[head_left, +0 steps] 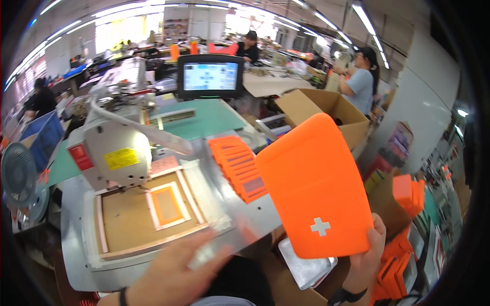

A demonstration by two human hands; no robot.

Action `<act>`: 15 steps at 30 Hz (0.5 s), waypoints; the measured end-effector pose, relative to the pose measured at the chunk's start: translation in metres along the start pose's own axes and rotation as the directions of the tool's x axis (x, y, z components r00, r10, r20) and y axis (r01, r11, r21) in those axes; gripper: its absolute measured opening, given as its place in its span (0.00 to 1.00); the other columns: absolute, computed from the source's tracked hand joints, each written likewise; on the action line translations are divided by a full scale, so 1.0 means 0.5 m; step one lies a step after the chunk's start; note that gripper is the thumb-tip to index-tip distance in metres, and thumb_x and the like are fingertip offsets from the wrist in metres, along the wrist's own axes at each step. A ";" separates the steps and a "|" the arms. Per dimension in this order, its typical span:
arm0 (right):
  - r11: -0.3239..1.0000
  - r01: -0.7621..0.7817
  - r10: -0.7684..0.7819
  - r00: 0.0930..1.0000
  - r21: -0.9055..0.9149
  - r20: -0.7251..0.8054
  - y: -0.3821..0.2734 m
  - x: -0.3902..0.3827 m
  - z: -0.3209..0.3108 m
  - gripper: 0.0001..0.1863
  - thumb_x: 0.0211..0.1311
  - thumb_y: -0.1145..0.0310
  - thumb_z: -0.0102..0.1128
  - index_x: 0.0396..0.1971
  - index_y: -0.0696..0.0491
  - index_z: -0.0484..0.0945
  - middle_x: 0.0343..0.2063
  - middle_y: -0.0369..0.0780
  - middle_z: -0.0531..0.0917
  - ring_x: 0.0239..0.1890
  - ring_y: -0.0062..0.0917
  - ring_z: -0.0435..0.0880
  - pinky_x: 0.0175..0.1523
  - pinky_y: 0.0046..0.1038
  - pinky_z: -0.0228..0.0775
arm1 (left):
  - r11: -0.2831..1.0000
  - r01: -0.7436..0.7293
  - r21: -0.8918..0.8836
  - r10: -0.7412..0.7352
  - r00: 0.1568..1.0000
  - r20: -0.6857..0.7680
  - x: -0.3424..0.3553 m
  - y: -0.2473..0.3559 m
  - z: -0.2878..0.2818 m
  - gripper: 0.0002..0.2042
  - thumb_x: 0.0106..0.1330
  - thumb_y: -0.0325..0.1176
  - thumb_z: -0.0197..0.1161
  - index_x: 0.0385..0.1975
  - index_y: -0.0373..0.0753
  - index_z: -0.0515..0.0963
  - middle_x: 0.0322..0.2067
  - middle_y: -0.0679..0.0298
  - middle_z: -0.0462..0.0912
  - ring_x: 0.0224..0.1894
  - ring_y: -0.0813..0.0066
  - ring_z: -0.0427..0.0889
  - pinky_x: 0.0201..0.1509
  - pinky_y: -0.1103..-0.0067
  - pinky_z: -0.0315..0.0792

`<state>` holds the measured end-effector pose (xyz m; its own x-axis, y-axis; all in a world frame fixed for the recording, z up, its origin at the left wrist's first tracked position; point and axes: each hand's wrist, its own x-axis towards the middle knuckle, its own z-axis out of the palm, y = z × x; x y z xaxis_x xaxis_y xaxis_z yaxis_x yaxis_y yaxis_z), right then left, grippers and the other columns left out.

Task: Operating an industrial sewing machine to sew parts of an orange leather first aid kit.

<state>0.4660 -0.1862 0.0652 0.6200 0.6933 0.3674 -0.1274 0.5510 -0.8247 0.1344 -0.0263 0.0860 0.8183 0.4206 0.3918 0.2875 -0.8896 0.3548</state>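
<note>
My right hand [369, 245] grips the lower right edge of a bright orange first-aid case [317, 186] with a small white cross near its bottom. The case is held up, tilted, in front of the machine table. My left hand [176, 268] is empty and blurred by motion, its thumb and fingers apart. It is near the front edge of a tan sewing template [122, 219] with white-taped borders and an orange-edged rectangular window. The grey head of a sewing machine [117, 150] stands over the template's far side. Right of it lies a stack of slotted orange pieces [237, 168].
A lit control screen [211, 76] stands behind the green table surface [204, 118]. An open cardboard box [352, 122] is at the back right. Silvery flat pieces [306, 262] lie below the case, and more orange pieces [395, 265] are at the right. Several people are farther back.
</note>
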 end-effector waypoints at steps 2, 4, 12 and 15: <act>0.990 -0.041 0.049 0.997 0.135 -0.054 0.034 -0.007 0.098 0.09 0.63 0.69 0.62 0.36 0.58 0.74 0.35 0.41 0.84 0.36 0.26 0.84 0.44 0.29 0.78 | 0.995 -0.080 -0.062 0.076 0.994 -0.076 -0.003 0.033 0.044 0.32 0.53 0.25 0.70 0.63 0.43 0.73 0.67 0.47 0.66 0.64 0.45 0.71 0.69 0.61 0.65; 0.976 -0.031 0.060 0.990 0.215 -0.128 0.043 -0.037 0.160 0.21 0.70 0.56 0.58 0.46 0.61 0.72 0.41 0.41 0.83 0.46 0.27 0.83 0.57 0.35 0.75 | 0.989 -0.150 0.005 0.150 0.982 -0.115 0.025 0.054 0.074 0.35 0.50 0.24 0.71 0.64 0.44 0.71 0.67 0.45 0.65 0.64 0.44 0.71 0.70 0.62 0.65; 0.713 0.673 -0.127 0.400 -0.197 0.908 0.087 0.017 0.291 0.35 0.59 0.45 0.67 0.61 0.51 0.73 0.64 0.50 0.73 0.68 0.50 0.66 0.74 0.52 0.47 | 0.762 0.303 -0.572 -0.564 0.745 -0.356 -0.060 -0.004 0.095 0.25 0.64 0.21 0.58 0.63 0.33 0.67 0.67 0.42 0.66 0.67 0.45 0.70 0.67 0.64 0.69; 0.149 0.901 0.147 0.387 -0.407 0.910 0.019 0.039 0.268 0.34 0.50 0.43 0.68 0.52 0.52 0.81 0.60 0.45 0.77 0.66 0.43 0.71 0.71 0.57 0.51 | 0.477 0.262 -0.839 -0.700 0.690 -0.182 -0.104 -0.061 0.080 0.35 0.58 0.21 0.57 0.70 0.33 0.59 0.63 0.50 0.70 0.64 0.62 0.72 0.67 0.69 0.66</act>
<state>0.3732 -0.1052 0.1219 -0.4837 0.7721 0.4121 0.8548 0.5179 0.0330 0.1028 -0.0280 0.0206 0.2727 0.9457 0.1767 -0.0656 -0.1649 0.9841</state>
